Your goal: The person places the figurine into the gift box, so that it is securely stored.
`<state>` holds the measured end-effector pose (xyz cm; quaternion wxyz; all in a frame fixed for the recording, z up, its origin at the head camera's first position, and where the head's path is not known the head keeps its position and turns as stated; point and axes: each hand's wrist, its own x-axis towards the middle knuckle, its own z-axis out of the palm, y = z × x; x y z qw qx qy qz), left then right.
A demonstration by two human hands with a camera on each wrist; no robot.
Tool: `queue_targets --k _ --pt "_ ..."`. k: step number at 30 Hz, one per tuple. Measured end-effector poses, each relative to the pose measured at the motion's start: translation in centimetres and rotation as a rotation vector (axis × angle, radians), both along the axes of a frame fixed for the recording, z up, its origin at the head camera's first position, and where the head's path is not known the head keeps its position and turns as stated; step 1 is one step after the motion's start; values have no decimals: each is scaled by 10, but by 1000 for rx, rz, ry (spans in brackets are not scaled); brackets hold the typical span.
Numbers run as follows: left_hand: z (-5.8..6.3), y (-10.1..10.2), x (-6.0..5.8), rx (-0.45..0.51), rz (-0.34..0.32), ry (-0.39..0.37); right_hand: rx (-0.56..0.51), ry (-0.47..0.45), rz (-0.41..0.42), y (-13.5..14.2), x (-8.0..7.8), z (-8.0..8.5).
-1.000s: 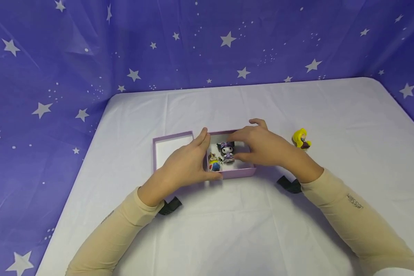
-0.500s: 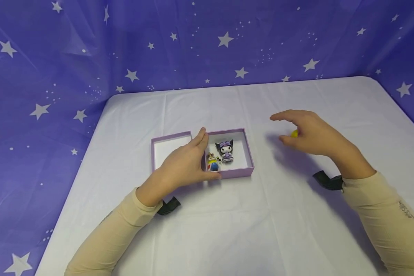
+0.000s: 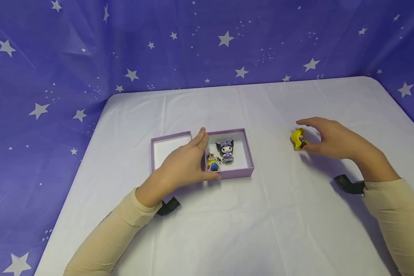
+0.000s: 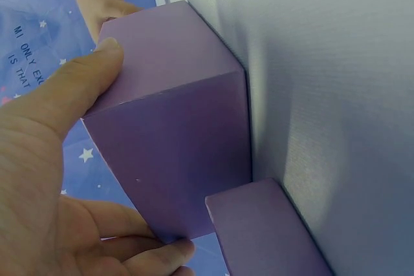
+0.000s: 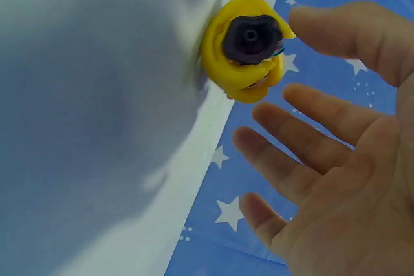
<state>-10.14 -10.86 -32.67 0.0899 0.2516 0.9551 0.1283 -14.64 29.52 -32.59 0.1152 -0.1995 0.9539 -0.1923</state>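
My left hand point(image 3: 183, 166) grips the purple box point(image 3: 236, 173) at its left end, thumb against the front wall point(image 4: 174, 50) and fingers at the far corner. Inside the box lie a black-and-purple Kuromi figurine point(image 3: 226, 151) and a small Minion figurine point(image 3: 212, 164) with a crown. To the right of it, a long-yellow-haired doll figurine point(image 3: 297, 138) lies on the white cloth. My right hand point(image 3: 338, 140) is spread around that figurine, thumb tip point(image 5: 307, 27) right at its edge. In the right wrist view the figurine's dark hollow base point(image 5: 252, 40) faces the camera.
A shallow purple lid point(image 3: 153, 153) with a white inside sits left of the box, partly covered by my left hand. White cloth point(image 3: 214, 230) covers the table. A blue starry sheet point(image 3: 193, 57) stands behind it. Black camera mounts point(image 3: 349, 184) stick out at both wrists.
My right hand has left the box and moved right to the yellow-haired figurine. The Kuromi figurine stays in the box. My left hand keeps its hold on the box.
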Motion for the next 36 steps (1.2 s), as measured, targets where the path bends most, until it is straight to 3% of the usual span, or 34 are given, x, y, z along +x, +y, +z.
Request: queue_targets --k 17,26,36 --pt "-1 1 -1 2 -2 9 -9 126 75 -17 -6 -5" --pt "0 2 -1 1 0 9 -116 265 207 -48 -1 12" --pt "0 2 0 10 -6 7 -184 253 306 -83 6 26"
